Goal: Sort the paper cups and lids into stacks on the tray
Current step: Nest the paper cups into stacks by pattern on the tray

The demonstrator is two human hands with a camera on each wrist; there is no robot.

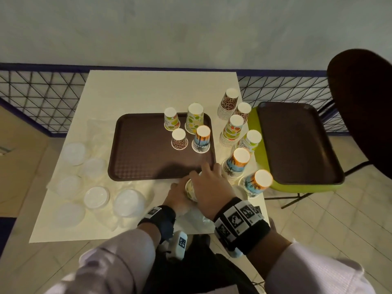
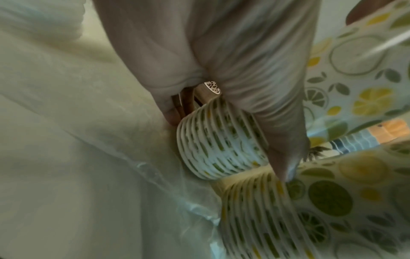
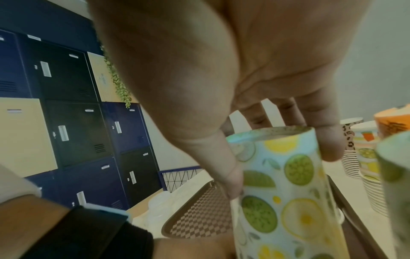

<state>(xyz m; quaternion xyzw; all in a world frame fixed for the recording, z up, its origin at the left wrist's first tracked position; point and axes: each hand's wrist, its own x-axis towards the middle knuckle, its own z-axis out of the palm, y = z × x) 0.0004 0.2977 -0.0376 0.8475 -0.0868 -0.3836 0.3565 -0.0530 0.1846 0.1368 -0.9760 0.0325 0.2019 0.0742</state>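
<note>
Sorting barely begun: four cups on the tray [image 1: 135, 166]
Both hands, left hand [image 1: 177, 196] and right hand [image 1: 209, 183], clasp the citrus cup stack [image 1: 191, 188] at 6 o'clock; lids [image 1: 96, 197] wait at 8 o'clock

White table [image 1: 131, 92], dark chair [image 1: 360, 107], blue lockers [image 3: 73, 122], hanging plant [image 3: 117, 82]

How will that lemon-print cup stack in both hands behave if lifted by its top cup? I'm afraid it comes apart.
The lemon-print cup stack looks light. It probably flexes where nested rims fan apart. The right hand grips near the top, so lower cups may slip off.
</note>
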